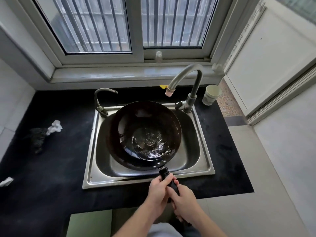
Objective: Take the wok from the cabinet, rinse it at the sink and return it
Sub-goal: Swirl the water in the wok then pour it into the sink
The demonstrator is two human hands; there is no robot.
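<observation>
The wok (145, 134) sits over the steel sink (203, 139), at the centre of the view, its dark bowl tilted slightly toward the person and holding a shallow pool of water that glints in its near side. Its black handle (166, 177) runs out toward 5 o'clock, over the sink's front rim, and both hands are wrapped tightly around it: the left hand (158, 191) grips nearer the bowl, and the right hand (185, 200) grips just behind it, the two touching. The tall curved faucet (188, 74) rises from the sink's back right corner at 1 o'clock, its pink-tipped spout hanging above the wok's far rim; whether water is running cannot be told. A smaller tap (100, 100) stands at the sink's back left corner, at 11 o'clock. On the black countertop (51, 177), a pale cup (211, 94) stands at 2 o'clock just beside the faucet base, a dark scrubber (37, 137) with a crumpled white wad (55, 126) touching it lies well off at 9 o'clock, and another white scrap (6, 181) lies at 8 o'clock by the frame edge. A barred window (126, 24) fills the 12 o'clock side.
</observation>
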